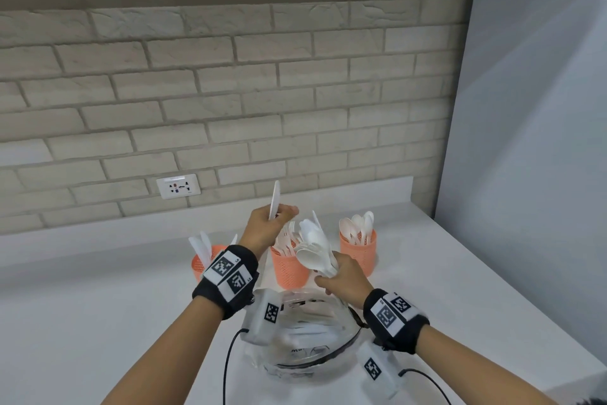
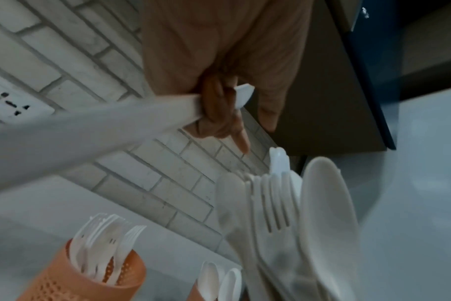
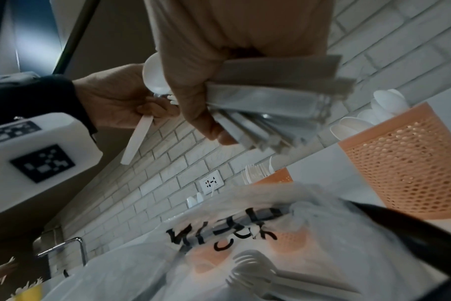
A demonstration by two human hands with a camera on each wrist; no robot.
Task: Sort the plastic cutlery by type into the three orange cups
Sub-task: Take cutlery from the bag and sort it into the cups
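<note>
Three orange mesh cups stand in a row on the white counter: the left cup (image 1: pixel 201 263) holds knives, the middle cup (image 1: pixel 289 270) forks, the right cup (image 1: pixel 358 255) spoons. My left hand (image 1: pixel 271 224) is raised above the middle cup and pinches a white plastic knife (image 1: pixel 274 198), blade up. In the left wrist view the knife (image 2: pixel 90 130) runs out to the left. My right hand (image 1: pixel 340 276) grips a mixed bundle of white cutlery (image 1: pixel 315 245) by the handles (image 3: pixel 270 106), just in front of the middle and right cups.
A clear plastic bag (image 1: pixel 305 342) with more forks (image 3: pixel 255 266) lies on the counter right under my hands. A wall socket (image 1: pixel 177 186) sits in the brick wall behind. A grey panel (image 1: pixel 525 142) closes off the right side. Cables trail from both wrists.
</note>
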